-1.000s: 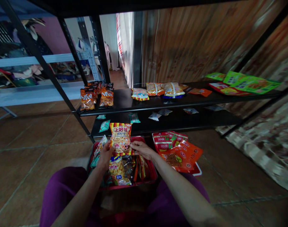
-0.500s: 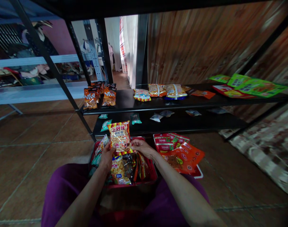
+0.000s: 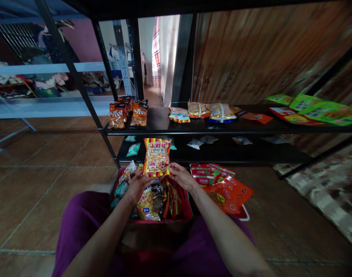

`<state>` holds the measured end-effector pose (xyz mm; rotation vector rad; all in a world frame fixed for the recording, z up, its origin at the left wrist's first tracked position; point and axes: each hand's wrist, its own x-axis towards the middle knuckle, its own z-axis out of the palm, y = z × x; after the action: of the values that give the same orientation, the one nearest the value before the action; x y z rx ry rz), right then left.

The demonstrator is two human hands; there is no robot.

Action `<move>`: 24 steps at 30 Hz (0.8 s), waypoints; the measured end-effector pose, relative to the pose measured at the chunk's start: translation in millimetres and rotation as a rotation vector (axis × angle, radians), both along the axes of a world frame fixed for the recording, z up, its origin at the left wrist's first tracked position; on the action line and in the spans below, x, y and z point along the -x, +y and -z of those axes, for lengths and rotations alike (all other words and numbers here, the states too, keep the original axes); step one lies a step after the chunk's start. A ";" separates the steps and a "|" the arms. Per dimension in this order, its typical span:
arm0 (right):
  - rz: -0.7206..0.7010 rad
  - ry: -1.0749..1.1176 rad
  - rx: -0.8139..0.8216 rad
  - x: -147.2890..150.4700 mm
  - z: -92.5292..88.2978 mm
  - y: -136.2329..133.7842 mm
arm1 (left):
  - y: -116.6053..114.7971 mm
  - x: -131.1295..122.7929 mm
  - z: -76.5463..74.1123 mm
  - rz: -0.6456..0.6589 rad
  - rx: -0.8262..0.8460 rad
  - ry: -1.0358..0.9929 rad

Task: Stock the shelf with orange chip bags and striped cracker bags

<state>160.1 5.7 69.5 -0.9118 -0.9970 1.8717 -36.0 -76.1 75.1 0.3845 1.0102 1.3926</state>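
Note:
A red-and-yellow bag of prawn crackers [image 3: 157,156] is held upright between my two hands, its printed front facing me. My left hand [image 3: 138,186] grips the lower left corner, and my right hand [image 3: 181,176] pinches the lower right edge. Below the bag stands a red basket [image 3: 188,207] packed with snack bags. Among these are a yellow puffed-snack bag [image 3: 148,206] and several dark and red packets [image 3: 172,198]. Teal packets [image 3: 120,190] fill the basket's left side, partly behind my left hand.
A black shelf [image 3: 158,125] stands ahead, with orange snack bags [image 3: 116,115] at its left, yellow bags [image 3: 221,112] mid-way and green packets [image 3: 320,107] at right. Small packets [image 3: 195,143] lie on the lower shelf. Red and orange packets [image 3: 236,192] lie in a tray right of the basket.
Both hands have lifted the bag of prawn crackers slightly up and forward, away from the basket. The view has shifted a little to the left.

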 end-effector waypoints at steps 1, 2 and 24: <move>-0.007 0.006 0.003 0.5 -0.1 0.0 | 0.1 -1.3 0.9 -0.017 -0.002 0.009; -0.017 0.007 0.007 0.8 0.2 0.1 | 0.3 -2.7 1.8 -0.035 -0.002 0.022; -0.152 0.088 0.111 4.1 2.1 -2.1 | -5.8 -9.1 -7.0 0.072 -0.022 0.129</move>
<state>156.1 3.5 67.4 -0.8293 -0.9387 2.0940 -26.9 -81.9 82.1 0.5276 1.0766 1.3277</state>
